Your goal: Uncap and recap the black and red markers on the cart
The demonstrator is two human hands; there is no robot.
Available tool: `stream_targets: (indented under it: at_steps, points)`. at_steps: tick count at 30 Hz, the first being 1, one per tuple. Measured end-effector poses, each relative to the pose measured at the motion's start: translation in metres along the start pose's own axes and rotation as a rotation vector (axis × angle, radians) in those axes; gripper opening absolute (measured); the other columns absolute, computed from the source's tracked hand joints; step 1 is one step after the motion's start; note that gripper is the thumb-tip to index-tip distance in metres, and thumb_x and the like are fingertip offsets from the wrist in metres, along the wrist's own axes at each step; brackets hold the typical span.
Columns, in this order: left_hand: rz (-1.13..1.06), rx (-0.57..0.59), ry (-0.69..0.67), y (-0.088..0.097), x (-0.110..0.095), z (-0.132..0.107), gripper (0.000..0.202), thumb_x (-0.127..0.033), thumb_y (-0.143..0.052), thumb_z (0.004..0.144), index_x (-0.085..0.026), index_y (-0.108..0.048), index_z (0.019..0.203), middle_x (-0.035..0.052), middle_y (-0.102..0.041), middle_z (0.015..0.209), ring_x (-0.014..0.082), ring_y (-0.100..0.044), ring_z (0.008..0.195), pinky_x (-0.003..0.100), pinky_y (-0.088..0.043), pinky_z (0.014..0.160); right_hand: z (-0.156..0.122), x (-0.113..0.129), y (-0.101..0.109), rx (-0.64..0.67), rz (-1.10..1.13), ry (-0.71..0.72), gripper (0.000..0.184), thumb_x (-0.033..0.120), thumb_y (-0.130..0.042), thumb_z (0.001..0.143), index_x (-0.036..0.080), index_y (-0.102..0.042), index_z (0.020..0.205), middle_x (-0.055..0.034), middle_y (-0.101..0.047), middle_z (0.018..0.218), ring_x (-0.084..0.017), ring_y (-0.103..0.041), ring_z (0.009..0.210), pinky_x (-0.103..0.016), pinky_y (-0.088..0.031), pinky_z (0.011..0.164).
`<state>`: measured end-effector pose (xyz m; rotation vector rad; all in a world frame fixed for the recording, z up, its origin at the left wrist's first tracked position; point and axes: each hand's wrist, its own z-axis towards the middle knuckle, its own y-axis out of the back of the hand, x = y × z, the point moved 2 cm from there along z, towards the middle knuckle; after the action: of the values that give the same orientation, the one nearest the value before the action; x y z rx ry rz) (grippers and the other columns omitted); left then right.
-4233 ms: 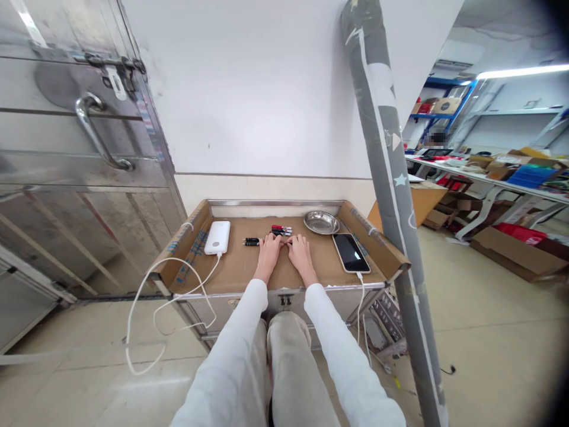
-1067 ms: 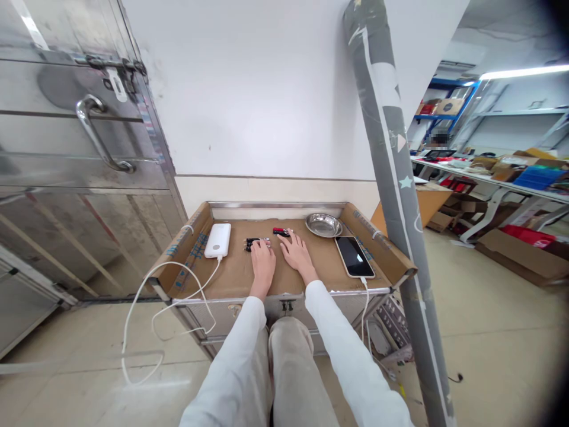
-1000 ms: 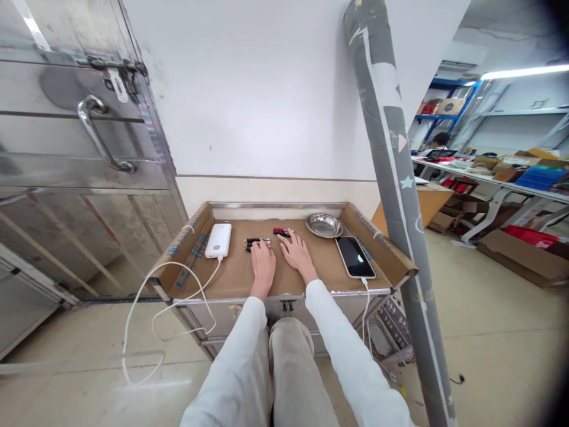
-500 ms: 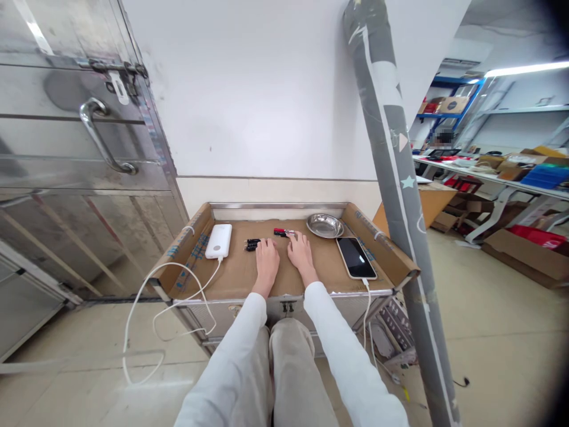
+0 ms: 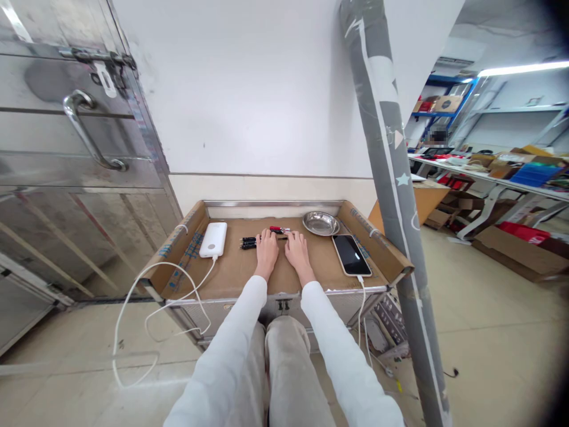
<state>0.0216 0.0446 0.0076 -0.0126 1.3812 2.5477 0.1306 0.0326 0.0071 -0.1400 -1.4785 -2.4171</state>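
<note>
My left hand (image 5: 267, 248) is over the cardboard-covered cart top, fingers bent down and close together. Several black pens (image 5: 249, 242) lie side by side and stick out to its left. My right hand (image 5: 297, 249) is close beside it, fingers curled, thumb toward the left hand. A thin black pen (image 5: 282, 238) bridges the gap between both hands, its ends hidden by the fingers. Just beyond the fingertips lies a red pen (image 5: 279, 229).
A white power bank (image 5: 213, 239) with a cable lies left. A round metal dish (image 5: 320, 223) and a plugged-in phone (image 5: 351, 255) are on the right. A tall grey roll (image 5: 386, 142) leans beside the cart (image 5: 284, 204). A metal door (image 5: 80, 136) stands left.
The view has shifted slightly. My left hand has moved a little toward the right hand, and the black pen now shows between them, apart from the red pen.
</note>
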Motion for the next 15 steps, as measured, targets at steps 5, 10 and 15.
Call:
stream_targets:
  at_steps: [5,10,15]
  points:
    - [0.015,-0.001,0.020,0.0017,0.0004,-0.0005,0.032,-0.007,-0.036,0.087,-0.014,-0.057,0.109,0.0134,-0.060,0.110,0.0251,-0.050,0.107,0.038,-0.036,0.092,-0.0004,-0.0007,-0.0010,0.014,0.008,-0.015,0.041,0.012,-0.038,0.088,0.019,-0.050,0.126,-0.0115,-0.053,0.119,-0.023,-0.045,0.107,-0.035,-0.036,0.091]
    - [0.014,0.013,0.037,0.0001,0.0020,-0.0001,0.034,-0.009,-0.038,0.086,-0.016,-0.057,0.113,0.0129,-0.060,0.111,0.0264,-0.048,0.112,0.041,-0.036,0.093,-0.0001,-0.0010,-0.0011,0.020,0.018,-0.016,0.039,0.014,-0.038,0.088,0.018,-0.052,0.124,-0.0117,-0.053,0.118,-0.023,-0.044,0.108,-0.036,-0.036,0.092]
    - [0.011,0.009,0.047,0.0018,0.0018,-0.0004,0.031,-0.009,-0.038,0.086,-0.015,-0.059,0.108,0.0131,-0.060,0.107,0.0272,-0.049,0.108,0.041,-0.036,0.091,0.0001,-0.0015,-0.0018,0.012,0.017,-0.015,0.037,0.013,-0.038,0.088,0.018,-0.053,0.122,-0.0112,-0.053,0.117,-0.023,-0.045,0.107,-0.036,-0.037,0.091]
